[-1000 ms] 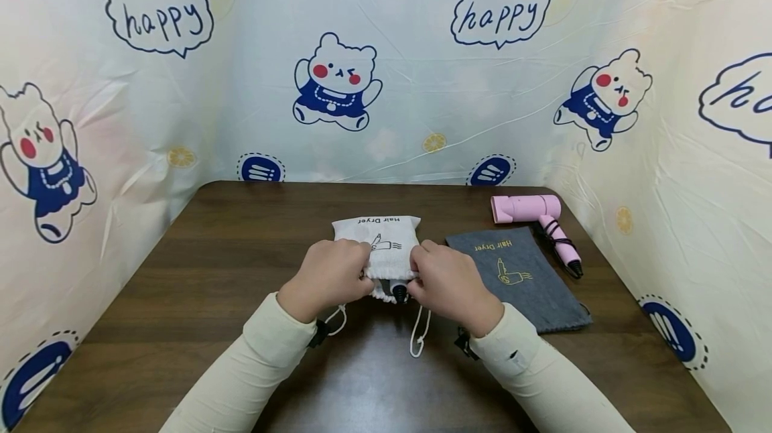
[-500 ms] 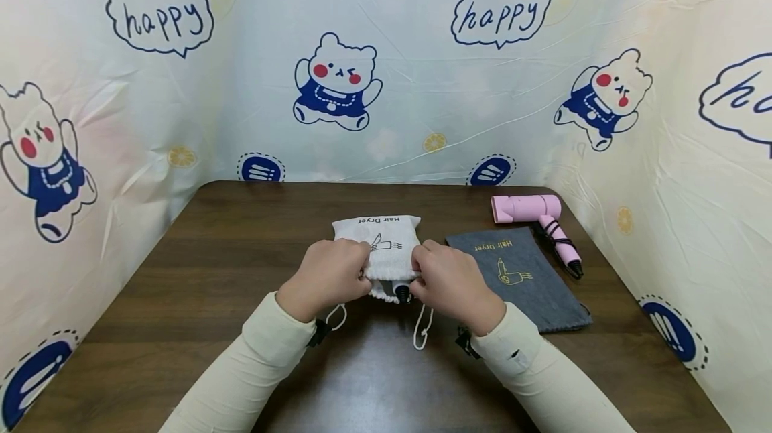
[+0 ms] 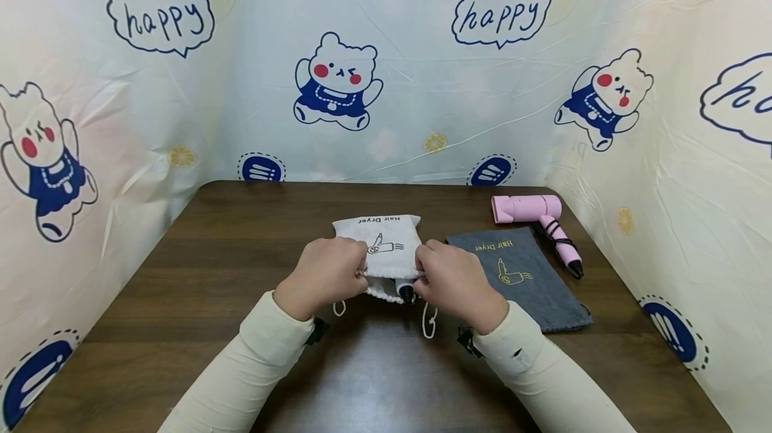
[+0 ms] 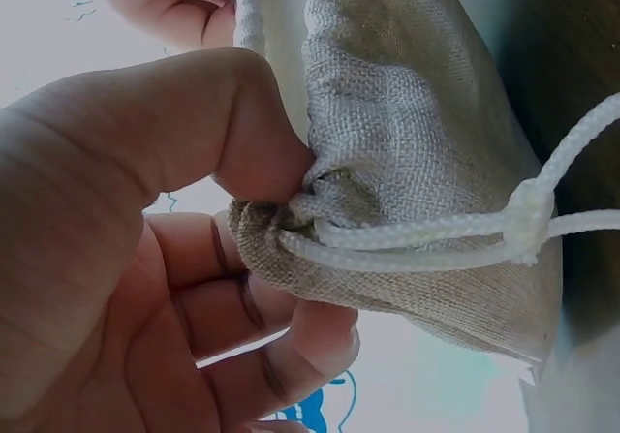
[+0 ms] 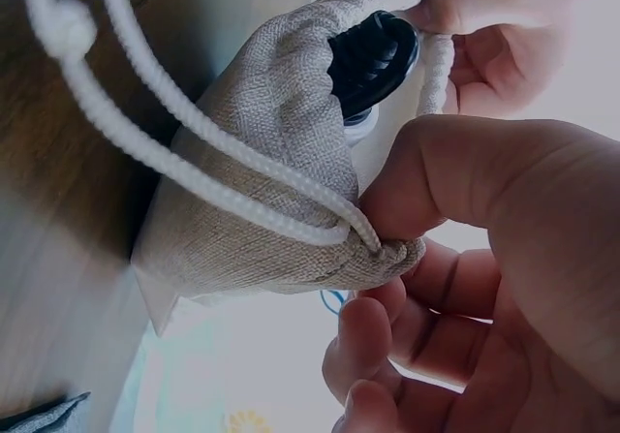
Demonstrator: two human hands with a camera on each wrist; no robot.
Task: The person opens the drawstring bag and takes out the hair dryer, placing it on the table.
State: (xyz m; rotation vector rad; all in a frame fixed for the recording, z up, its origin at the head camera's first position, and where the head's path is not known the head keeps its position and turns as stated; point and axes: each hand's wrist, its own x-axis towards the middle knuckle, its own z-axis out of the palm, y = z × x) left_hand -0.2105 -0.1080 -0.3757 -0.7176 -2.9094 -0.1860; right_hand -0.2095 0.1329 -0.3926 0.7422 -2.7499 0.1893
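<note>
A white drawstring bag point(image 3: 392, 259) printed "Hair Dryer" lies mid-table, its mouth towards me. My left hand point(image 3: 328, 272) pinches the left corner of the mouth between thumb and fingers, and my right hand point(image 3: 461, 282) pinches the right corner. Between them the mouth gapes. A white handle with a ribbed black end point(image 5: 373, 65) shows inside it in the right wrist view; the rest of that object is hidden by cloth. From each corner hangs a knotted white cord, such as the left cord point(image 4: 426, 230) in the left wrist view.
To the right lies a grey pouch point(image 3: 519, 285) with yellow "Hair Dryer" print. Behind it is a pink hair dryer point(image 3: 527, 208) with a black cord wrapped round its handle. Printed curtains point(image 3: 410, 84) enclose the brown wooden table point(image 3: 241, 232).
Both hands have moved slightly apart, and the bag's mouth is spread wider. The cord loops have drawn up shorter, and the black end has shifted a little to the right.
</note>
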